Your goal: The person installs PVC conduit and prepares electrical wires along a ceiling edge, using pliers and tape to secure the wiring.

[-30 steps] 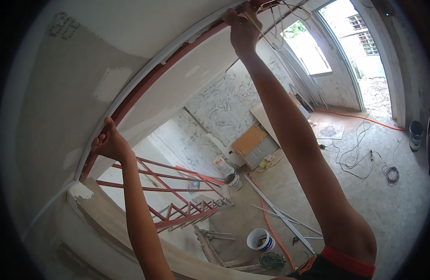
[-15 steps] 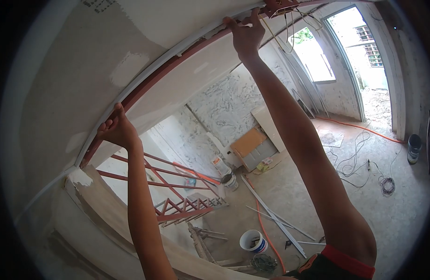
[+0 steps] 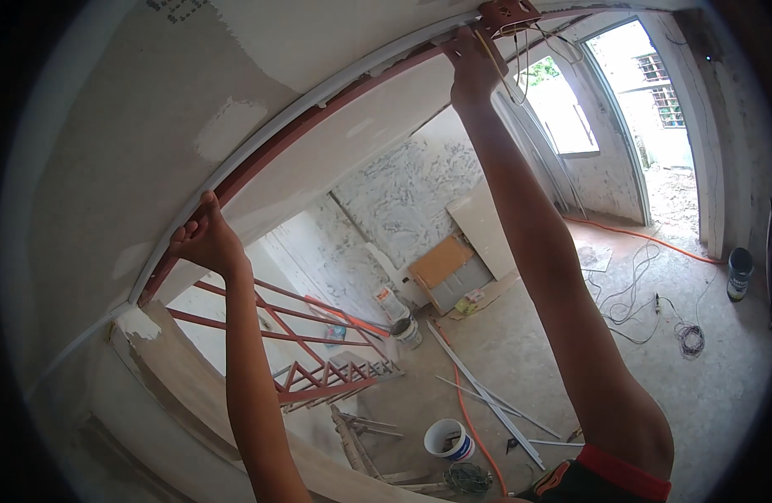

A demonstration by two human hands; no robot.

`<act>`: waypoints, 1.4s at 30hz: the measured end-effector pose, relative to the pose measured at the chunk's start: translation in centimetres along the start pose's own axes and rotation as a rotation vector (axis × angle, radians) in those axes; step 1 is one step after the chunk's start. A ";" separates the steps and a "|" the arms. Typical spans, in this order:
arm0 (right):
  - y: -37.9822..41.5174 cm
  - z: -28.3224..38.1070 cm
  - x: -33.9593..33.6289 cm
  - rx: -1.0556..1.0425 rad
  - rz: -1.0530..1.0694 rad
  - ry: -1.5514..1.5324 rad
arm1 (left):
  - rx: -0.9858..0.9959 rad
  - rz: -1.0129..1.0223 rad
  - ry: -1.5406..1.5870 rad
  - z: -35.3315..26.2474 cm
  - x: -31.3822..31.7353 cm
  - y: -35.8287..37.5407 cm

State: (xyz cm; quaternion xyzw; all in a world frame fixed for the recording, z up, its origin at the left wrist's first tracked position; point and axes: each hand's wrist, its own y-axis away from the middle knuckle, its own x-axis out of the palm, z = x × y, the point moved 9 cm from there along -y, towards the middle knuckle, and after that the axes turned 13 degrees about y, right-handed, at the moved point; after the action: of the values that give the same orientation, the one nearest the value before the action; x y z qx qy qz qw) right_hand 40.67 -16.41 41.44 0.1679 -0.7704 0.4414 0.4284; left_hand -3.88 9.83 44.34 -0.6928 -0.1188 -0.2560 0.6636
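- Hands both raised overhead at red steel beam (image 3: 302,126) along the ceiling gap.
- Left hand (image 3: 203,243): fingers curled onto beam edge.
- Right hand (image 3: 472,63): closed near wires (image 3: 520,59); what it grips is unclear.

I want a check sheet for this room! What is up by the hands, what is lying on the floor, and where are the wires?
Surface: ceiling board with white filler patches; dusty concrete floor below.
Job's things: red metal beam running in a gap between the boards.
Clutter: white bucket, second bucket, metal strips, red metal frame, boards leaning on the wall.
Hands: left hand pressed on the beam edge; right hand raised to the beam by hanging wires.
Cables: thin wires hanging by the right hand; orange cable and dark cord on the floor.
Surroundings: rough plastered walls, open doorway.
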 end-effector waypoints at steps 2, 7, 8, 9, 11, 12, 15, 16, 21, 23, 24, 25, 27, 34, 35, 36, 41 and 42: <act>-0.7 -0.9 -0.7 0.156 -0.068 -0.070 | 0.003 0.000 0.005 0.2 0.0 -0.1; -1.2 -1.6 -1.6 0.358 -0.056 0.050 | -0.047 0.017 0.063 0.3 0.2 -0.1; -0.8 -1.3 -1.4 0.391 -0.054 0.079 | -0.043 0.021 0.066 0.4 0.1 -0.2; -1.0 -1.8 -1.5 0.437 -0.086 0.059 | -0.039 0.024 0.070 0.5 0.2 -0.4; -1.3 -2.6 -1.8 0.529 -0.154 0.023 | -0.038 0.020 0.058 0.6 0.1 -0.3; -0.9 -2.5 -1.2 0.564 -0.145 -0.054 | -0.040 0.014 0.043 0.1 0.0 -0.2; -0.1 -2.5 0.6 0.638 -0.152 -0.261 | -0.051 0.005 0.020 -0.2 0.0 0.1; -0.1 -2.7 0.8 0.646 -0.174 -0.315 | -0.054 0.001 0.017 -0.3 0.0 0.0; -0.2 -3.2 1.0 0.640 -0.178 -0.274 | -0.014 -0.026 0.051 0.1 -0.1 -0.1; 0.0 -3.0 0.9 0.610 -0.190 -0.225 | -0.013 -0.027 0.062 0.4 0.0 -0.2; 0.2 -2.5 1.0 0.567 -0.125 -0.186 | -0.020 -0.021 0.076 0.4 0.1 -0.2; 0.7 -2.0 1.3 0.525 -0.055 -0.148 | -0.027 -0.022 0.089 0.3 0.0 -0.2; 2.0 -1.3 1.8 0.491 0.036 -0.048 | -0.038 -0.032 0.055 0.0 -0.1 0.0; 2.5 -2.4 1.9 0.628 0.084 0.174 | 0.007 -0.020 -0.064 0.5 -0.3 -0.5; 2.1 -2.6 1.5 0.634 0.098 0.198 | 0.001 -0.016 -0.044 0.5 -0.3 -0.4; 2.1 -2.4 1.6 0.652 0.136 0.174 | -0.004 -0.012 -0.021 0.5 -0.2 -0.4; 1.4 -1.2 1.7 0.540 0.161 0.042 | -0.064 0.019 0.077 0.3 0.2 -0.3; 1.0 -1.2 2.0 0.508 0.183 -0.067 | -0.069 0.013 0.099 0.3 0.1 -0.2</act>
State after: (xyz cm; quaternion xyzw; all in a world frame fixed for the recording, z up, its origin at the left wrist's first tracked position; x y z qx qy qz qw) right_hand 39.47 -14.59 42.82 0.2140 -0.6606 0.6517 0.3053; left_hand -3.87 10.09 44.59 -0.7027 -0.0724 -0.2893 0.6459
